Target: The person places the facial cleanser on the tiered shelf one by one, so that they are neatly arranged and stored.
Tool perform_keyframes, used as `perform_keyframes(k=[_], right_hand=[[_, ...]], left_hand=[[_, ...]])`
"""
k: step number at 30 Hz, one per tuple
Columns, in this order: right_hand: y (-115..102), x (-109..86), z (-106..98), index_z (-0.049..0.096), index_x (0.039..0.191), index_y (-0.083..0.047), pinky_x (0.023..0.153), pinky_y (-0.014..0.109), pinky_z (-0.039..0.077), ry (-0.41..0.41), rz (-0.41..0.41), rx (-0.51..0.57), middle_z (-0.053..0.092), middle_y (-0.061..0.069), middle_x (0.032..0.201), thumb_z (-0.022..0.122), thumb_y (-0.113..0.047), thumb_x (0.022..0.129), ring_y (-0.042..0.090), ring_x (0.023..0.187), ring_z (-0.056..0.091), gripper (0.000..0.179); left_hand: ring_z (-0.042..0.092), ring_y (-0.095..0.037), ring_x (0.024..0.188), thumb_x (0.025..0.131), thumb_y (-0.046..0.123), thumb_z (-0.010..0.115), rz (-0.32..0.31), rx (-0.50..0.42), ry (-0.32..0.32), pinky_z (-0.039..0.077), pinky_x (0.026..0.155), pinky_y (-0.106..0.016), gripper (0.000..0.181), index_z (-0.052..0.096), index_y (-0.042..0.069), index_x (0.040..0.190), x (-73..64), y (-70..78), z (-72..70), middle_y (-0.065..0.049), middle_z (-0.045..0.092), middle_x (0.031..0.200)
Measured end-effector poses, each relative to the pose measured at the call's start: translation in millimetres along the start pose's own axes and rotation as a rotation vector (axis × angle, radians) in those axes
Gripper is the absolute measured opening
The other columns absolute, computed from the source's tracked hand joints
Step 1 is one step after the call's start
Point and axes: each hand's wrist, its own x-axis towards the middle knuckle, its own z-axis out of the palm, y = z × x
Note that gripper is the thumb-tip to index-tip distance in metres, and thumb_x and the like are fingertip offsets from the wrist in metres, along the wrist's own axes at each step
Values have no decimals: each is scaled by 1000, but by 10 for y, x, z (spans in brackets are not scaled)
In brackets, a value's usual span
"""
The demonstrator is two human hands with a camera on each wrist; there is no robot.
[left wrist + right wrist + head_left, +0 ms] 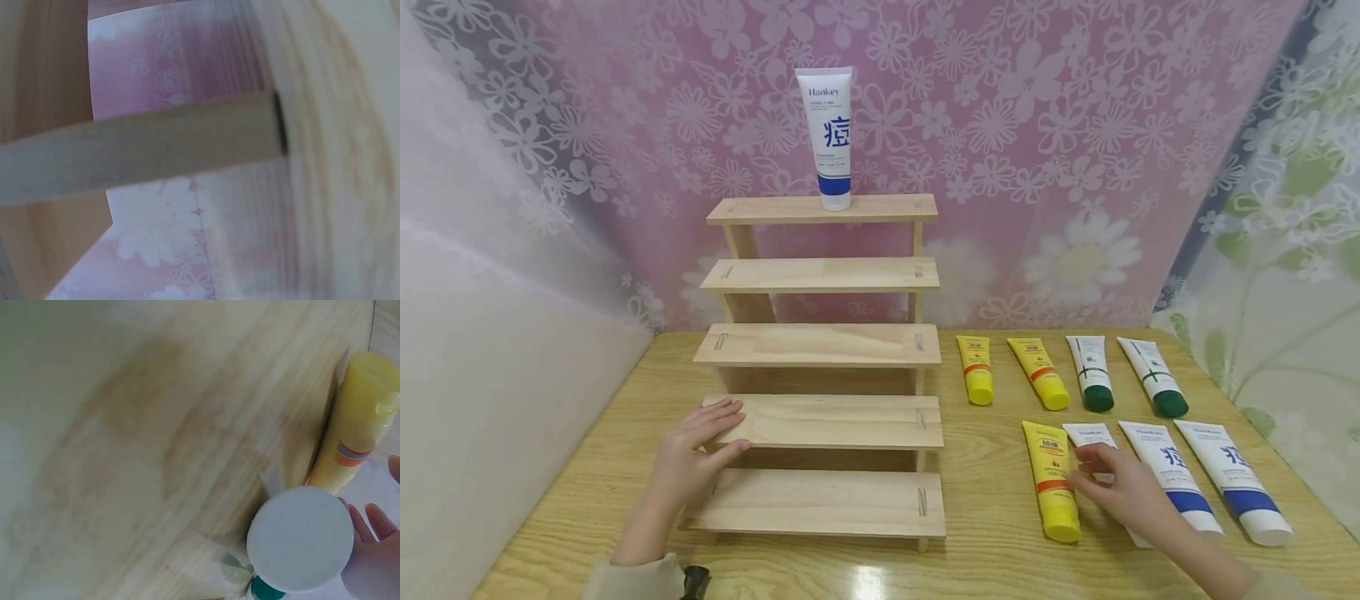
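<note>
Even, bright indoor light; wrist views blurred.
A glare patch is seen on the table [865, 579] near the front edge; edges are bowed in the head view, shadows kept soft.

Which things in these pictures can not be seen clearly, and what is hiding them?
- White tube with blue band under the right hand: head view, the hand covers most of it, so the grip is unclear.
- Small print on the upright white tube on the stepped wooden rack: too small to read.
- Left hand: absent from the blurred left wrist view.
- Yellow plastic tube: right wrist view, blurred label.
</note>
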Motion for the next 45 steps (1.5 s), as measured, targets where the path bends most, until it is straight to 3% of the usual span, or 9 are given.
perform_keyframes(k=[10, 18, 25, 30, 35, 45], right_hand=[[-6, 23, -1, 52, 108, 9, 69, 37, 51, -59, 96, -34, 60, 16, 96, 68, -36, 77, 27, 84, 59, 57], [-22, 62, 32, 49, 112, 12, 67, 33, 51, -133, 204, -17, 61, 12, 93, 67, -43, 75, 24, 83, 58, 69], [-37, 92, 50, 45, 117, 12, 63, 30, 51, -184, 285, -7, 59, 13, 97, 66, -52, 71, 20, 81, 55, 81], [-66, 119, 59, 41, 119, 13, 66, 31, 50, -222, 323, 50, 57, 19, 101, 67, -51, 70, 22, 85, 53, 85], [-49, 153, 95, 37, 121, 16, 65, 30, 50, -252, 364, 124, 54, 17, 101, 68, -48, 71, 20, 82, 50, 86], [-67, 198, 148, 33, 123, 16, 63, 30, 50, -284, 406, 227, 50, 14, 96, 70, -41, 72, 19, 78, 49, 85]], left_hand=[[57, -26, 99, 62, 22, 78, 24, -4, 21, 35, 94, -46, 34, 69, 1, 87, -4, -14, 9, -13, 64, 99], [56, -23, 103, 64, 21, 77, -21, -7, -20, 31, 100, -37, 33, 69, 1, 89, -5, -8, -4, -13, 64, 101], [57, -24, 101, 62, 17, 78, -15, -3, -11, 31, 100, -35, 33, 69, 0, 88, 11, 11, -4, -14, 64, 100], [57, -28, 99, 60, 16, 78, -1, 1, -3, 33, 98, -39, 33, 68, 0, 88, 2, 6, 0, -13, 64, 100], [56, -24, 102, 62, 19, 77, -12, -7, -16, 30, 100, -35, 33, 68, 0, 88, -8, -15, 10, -14, 64, 101], [55, -17, 104, 68, 28, 74, 43, -32, 16, 30, 101, -32, 36, 68, -1, 89, -9, -28, 19, -15, 63, 100]])
